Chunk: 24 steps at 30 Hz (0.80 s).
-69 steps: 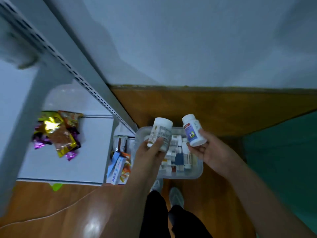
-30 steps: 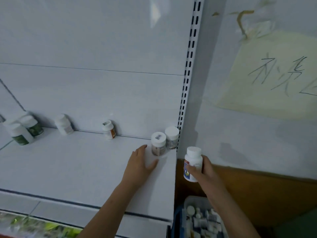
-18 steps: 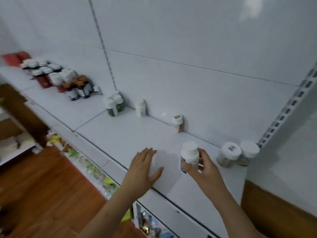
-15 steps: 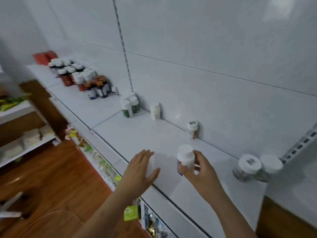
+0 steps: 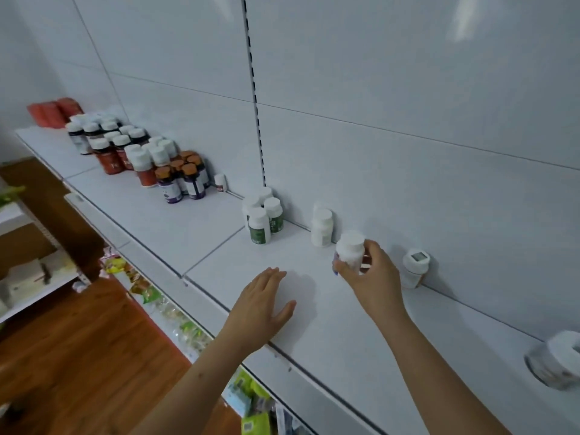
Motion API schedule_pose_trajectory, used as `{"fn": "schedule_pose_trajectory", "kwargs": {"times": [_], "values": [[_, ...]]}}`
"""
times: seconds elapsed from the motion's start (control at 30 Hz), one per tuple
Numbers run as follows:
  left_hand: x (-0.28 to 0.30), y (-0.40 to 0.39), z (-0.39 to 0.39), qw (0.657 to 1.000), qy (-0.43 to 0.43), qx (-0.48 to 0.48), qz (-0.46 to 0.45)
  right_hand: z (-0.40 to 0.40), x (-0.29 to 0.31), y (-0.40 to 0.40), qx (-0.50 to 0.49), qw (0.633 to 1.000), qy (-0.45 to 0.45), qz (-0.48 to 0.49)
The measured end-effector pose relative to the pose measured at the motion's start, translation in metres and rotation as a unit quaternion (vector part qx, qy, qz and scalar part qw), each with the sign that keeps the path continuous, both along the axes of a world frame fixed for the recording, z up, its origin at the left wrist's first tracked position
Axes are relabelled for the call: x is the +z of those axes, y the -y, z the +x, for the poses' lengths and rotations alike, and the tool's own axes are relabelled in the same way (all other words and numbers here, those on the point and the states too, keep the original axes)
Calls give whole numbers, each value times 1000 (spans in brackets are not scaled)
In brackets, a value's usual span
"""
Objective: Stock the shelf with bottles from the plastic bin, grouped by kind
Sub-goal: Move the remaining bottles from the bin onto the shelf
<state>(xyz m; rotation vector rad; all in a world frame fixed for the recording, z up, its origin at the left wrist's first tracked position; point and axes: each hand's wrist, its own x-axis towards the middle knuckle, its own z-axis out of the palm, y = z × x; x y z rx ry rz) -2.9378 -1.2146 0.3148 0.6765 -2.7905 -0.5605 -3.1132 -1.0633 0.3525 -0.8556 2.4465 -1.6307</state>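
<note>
The right hand (image 5: 373, 277) has its grip curled round a small white plastic bottle with a white cap (image 5: 350, 251), holding it upright over the white metal shelf (image 5: 194, 221), just right of a plain white bottle (image 5: 321, 227) by the back panel. The left hand (image 5: 262, 306) lies flat, fingers released, on the shelf's near edge. Green-labelled white bottles (image 5: 262, 219) stand further left.

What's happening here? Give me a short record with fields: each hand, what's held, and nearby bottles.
right hand: grips a white plastic bottle with a white cap, at the white metal shelf
left hand: flat, palm down on the shelf
nearest left: plain white bottles
nearest right: small white bottle with a grey cap sticker
farther left: green-labelled white bottles
</note>
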Motion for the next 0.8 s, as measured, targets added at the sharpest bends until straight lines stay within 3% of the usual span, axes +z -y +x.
{"fn": "schedule_pose_trajectory", "kwargs": {"times": [0.17,0.33,0.5,0.8], "values": [[-21,63,-27,996,20,-75,-34,-18,-33,53,-102,990,-58,73],[-36,76,-31,991,-19,-111,-66,-18,-64,73,-186,974,-41,119],[-40,80,-34,992,-35,-112,-46,-32,-69,83,-199,963,-84,162],[-39,85,-29,986,-34,-160,-39,-7,-48,58,-201,967,-51,150]]}}
